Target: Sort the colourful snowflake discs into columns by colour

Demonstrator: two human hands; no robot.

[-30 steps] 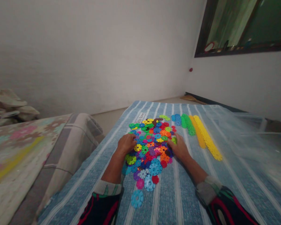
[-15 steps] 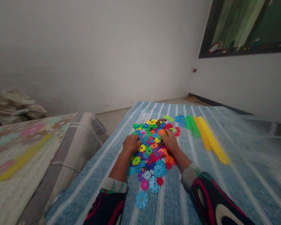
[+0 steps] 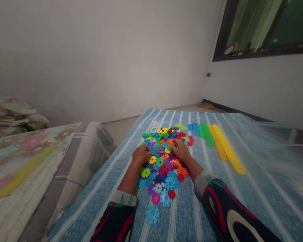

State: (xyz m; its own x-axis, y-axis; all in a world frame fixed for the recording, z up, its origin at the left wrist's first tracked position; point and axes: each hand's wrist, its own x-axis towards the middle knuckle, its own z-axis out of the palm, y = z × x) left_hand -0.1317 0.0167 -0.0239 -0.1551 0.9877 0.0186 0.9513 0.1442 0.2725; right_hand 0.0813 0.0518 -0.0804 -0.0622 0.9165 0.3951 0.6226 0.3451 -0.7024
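A loose pile of colourful notched plastic discs (image 3: 159, 162), flower-shaped and in several sizes, lies on a blue striped cloth (image 3: 111, 188). At the pile's left edge rests my left hand (image 3: 141, 154), its fingers curled down among the discs; whatever they hold is hidden. My right hand (image 3: 180, 151) reaches over the upper right of the pile, fingers bent. A small yellowish disc (image 3: 176, 144) shows between its thumb and fingers, with an orange disc (image 3: 170, 142) by the fingertips. Larger light-blue discs (image 3: 152, 215) lie nearest me.
Right of the pile, discs are lined up in overlapping rows: yellow (image 3: 228, 149), orange (image 3: 218, 144), green (image 3: 207, 135) and blue (image 3: 195, 129). A clear plastic container (image 3: 275, 144) stands far right. Left is a patterned bed-like surface (image 3: 65, 158) with a blurred yellow strip (image 3: 25, 173).
My right hand has shifted slightly left over the pile, the yellowish disc moving along with it. My left hand stays almost in place. The view has tilted a little.
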